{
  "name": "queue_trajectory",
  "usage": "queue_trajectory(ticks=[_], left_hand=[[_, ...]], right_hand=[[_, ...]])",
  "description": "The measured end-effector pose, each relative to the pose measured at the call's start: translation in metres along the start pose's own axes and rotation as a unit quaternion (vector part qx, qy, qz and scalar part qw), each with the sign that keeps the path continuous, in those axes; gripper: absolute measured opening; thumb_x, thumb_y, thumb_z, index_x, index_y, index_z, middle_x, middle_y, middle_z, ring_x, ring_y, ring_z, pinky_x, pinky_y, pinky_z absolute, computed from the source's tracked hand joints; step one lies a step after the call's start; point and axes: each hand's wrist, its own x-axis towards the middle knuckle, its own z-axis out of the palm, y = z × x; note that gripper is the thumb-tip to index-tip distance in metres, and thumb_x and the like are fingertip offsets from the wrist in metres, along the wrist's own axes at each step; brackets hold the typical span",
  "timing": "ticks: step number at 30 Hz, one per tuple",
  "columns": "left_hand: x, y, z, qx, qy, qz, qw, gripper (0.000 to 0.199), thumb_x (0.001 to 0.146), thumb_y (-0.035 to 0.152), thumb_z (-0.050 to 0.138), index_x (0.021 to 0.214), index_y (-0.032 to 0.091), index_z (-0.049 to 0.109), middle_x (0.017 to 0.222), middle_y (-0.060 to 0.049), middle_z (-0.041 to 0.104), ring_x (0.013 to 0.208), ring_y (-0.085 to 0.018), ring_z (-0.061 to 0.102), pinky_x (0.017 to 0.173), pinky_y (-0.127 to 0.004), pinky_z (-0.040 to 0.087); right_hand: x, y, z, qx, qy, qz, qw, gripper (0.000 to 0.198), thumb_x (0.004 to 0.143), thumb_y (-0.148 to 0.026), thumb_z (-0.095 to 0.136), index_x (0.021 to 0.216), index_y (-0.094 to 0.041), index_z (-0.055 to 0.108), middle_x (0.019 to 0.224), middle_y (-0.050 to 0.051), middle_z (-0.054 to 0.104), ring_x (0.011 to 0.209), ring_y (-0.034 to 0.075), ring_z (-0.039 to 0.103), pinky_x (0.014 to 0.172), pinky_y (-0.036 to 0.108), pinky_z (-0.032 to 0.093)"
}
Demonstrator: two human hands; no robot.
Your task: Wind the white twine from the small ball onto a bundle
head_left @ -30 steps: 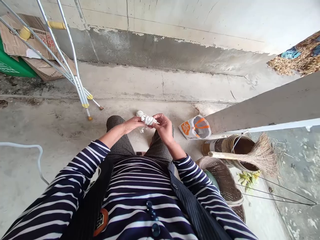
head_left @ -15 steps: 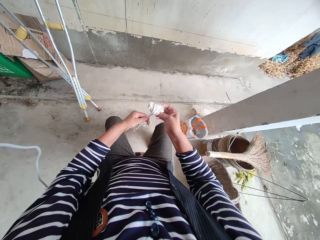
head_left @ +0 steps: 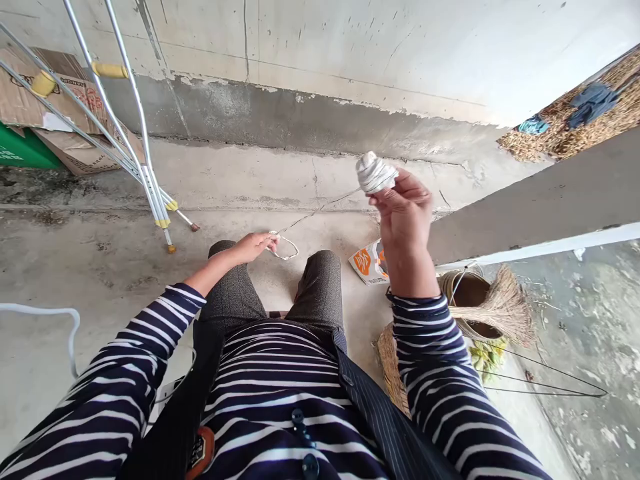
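My right hand (head_left: 407,200) is raised to the right and pinches a white bundle (head_left: 374,172) wound round with dark thread. From the bundle a thin thread (head_left: 320,209) runs down to the left, stretched nearly straight. My left hand (head_left: 255,247), over my left knee, closes its fingers on the other end of that thread, beside a white cord loop (head_left: 289,256). The loop hangs from the left fingertips in the gap between my knees.
Metal crutches (head_left: 143,147) with yellow grips lean at the left, before cardboard boxes (head_left: 75,133). On the right are a white-and-orange bag (head_left: 364,264), a bucket (head_left: 465,293), and a straw broom (head_left: 507,310). A concrete wall (head_left: 300,127) runs behind.
My right hand has moved up and to the right with the bundle, drawing out a long stretch of thread. My left hand has shifted slightly left and down, and the cord loop shows more clearly.
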Motion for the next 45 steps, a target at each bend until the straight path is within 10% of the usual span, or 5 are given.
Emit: queue_trajectory(ticks=[9,19,23,38,45], left_hand=[[0.035,-0.004,-0.055,0.15,0.164,-0.095,0.97,0.034,0.07,0.013,0.074,0.102,0.022,0.073,0.127,-0.012,0.071,0.128,-0.033,0.058,0.109,-0.036,0.041],[0.042,0.103,0.065,-0.315,0.113,0.142,0.932,0.045,0.072,0.036,0.084,0.11,0.015,0.07,0.108,-0.009,0.073,0.096,-0.02,0.068,0.076,-0.027,0.057],[0.033,0.091,0.068,-0.242,0.137,0.131,0.951,0.034,0.085,0.045,0.07,0.081,0.012,0.068,0.071,-0.003,0.067,0.064,-0.012,0.063,0.065,-0.024,0.055],[-0.037,0.021,0.051,-0.13,0.005,-0.1,0.986,0.018,0.085,0.031,0.057,0.077,0.015,0.06,0.062,-0.002,0.065,0.05,-0.011,0.059,0.05,-0.021,0.047],[-0.011,0.016,0.055,0.051,0.204,-0.017,0.977,0.028,0.08,0.02,0.062,0.106,0.018,0.072,0.107,-0.008,0.075,0.101,-0.022,0.069,0.072,-0.024,0.054]], right_hand=[[0.003,-0.028,-0.002,0.017,-0.013,-0.006,1.0,0.024,0.078,-0.022,0.075,0.102,-0.027,0.073,0.094,0.001,0.073,0.072,0.012,0.066,0.055,0.025,0.053],[-0.016,0.014,0.078,0.119,-0.012,0.185,0.975,0.03,0.061,-0.025,0.083,0.088,-0.019,0.073,0.075,0.0,0.072,0.06,0.012,0.06,0.053,0.025,0.053],[-0.022,0.022,0.078,0.114,-0.014,0.197,0.974,0.03,0.061,-0.028,0.084,0.086,-0.018,0.073,0.072,-0.001,0.07,0.058,0.011,0.057,0.053,0.025,0.05],[-0.053,0.081,0.069,0.151,0.052,0.27,0.949,0.035,0.05,-0.027,0.082,0.082,-0.017,0.072,0.07,0.0,0.068,0.06,0.011,0.057,0.053,0.024,0.049],[-0.058,0.079,0.069,0.195,0.074,0.253,0.945,0.031,0.055,-0.026,0.082,0.083,-0.019,0.07,0.081,0.0,0.07,0.064,0.01,0.058,0.052,0.021,0.048]])
